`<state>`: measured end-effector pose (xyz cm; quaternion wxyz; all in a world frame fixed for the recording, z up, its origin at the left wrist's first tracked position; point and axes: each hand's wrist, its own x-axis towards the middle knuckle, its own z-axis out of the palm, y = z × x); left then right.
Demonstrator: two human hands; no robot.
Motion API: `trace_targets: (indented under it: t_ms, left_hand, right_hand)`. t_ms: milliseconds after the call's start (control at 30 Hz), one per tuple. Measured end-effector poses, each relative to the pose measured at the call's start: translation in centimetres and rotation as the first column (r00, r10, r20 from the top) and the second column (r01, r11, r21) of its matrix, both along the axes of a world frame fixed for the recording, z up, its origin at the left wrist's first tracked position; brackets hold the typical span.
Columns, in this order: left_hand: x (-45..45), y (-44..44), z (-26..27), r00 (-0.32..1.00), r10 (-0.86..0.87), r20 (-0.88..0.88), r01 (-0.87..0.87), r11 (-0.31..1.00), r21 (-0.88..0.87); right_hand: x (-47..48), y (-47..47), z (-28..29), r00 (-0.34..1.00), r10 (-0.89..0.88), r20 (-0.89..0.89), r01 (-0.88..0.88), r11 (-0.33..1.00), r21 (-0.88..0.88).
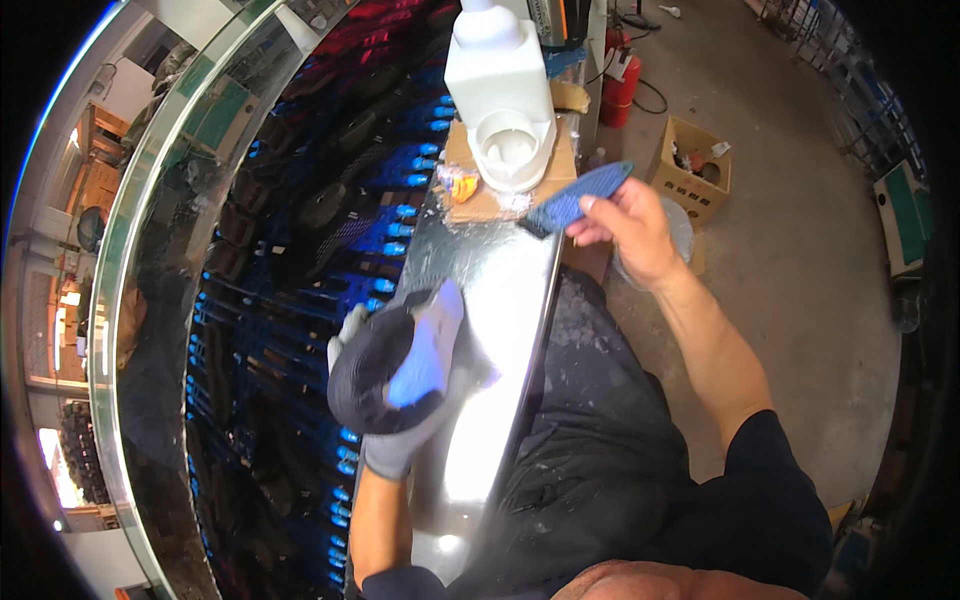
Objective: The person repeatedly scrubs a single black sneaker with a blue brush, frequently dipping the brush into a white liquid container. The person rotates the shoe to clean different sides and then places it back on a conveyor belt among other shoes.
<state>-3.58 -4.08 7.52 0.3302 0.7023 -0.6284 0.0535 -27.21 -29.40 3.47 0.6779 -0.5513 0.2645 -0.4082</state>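
Observation:
My gloved left hand (391,452) holds a dark knit shoe upper (367,367) over the metal ledge; light fabric shows at its opening, and the hand is partly hidden behind it. Between the thumb and fingers of my bare right hand (626,225) is a blue textured brush (581,199) with a dark bristle end, held just off the ledge's outer edge. Near that brush stands a white plastic dispenser (499,82) with a round open cup at its base, set on a piece of cardboard (465,206). An orange and clear plastic wrapper (461,186) lies beside the cup.
A narrow metal ledge (480,259) runs in front of me. Beyond it are rows of blue-tipped rods (397,229) with dark pieces among them. At the right stand a cardboard box (694,161) with rubbish, a lidded round tub (679,229) and a red fire extinguisher (620,90).

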Motion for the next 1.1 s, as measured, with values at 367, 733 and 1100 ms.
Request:
trace_targets:
  t_ms: [367,733,1100]
  left_hand:
    - [-1.8,7.8,-3.8,0.974,0.082,-0.209,-0.062,0.993,0.097]
    - [-0.5,6.0,-3.9,0.965,0.045,-0.259,-0.012,0.992,0.126]
    - [-1.1,7.2,-4.6,0.996,0.087,-0.009,-0.086,0.994,0.063]
  right_hand:
    - [7.8,-8.2,5.5,0.745,-0.448,-0.494,-0.131,0.628,-0.767]
    - [9.4,-8.1,5.4,0.654,-0.434,-0.620,-0.200,0.691,-0.695]
    - [7.0,-11.7,3.2,0.940,-0.115,-0.323,0.113,0.993,-0.026]
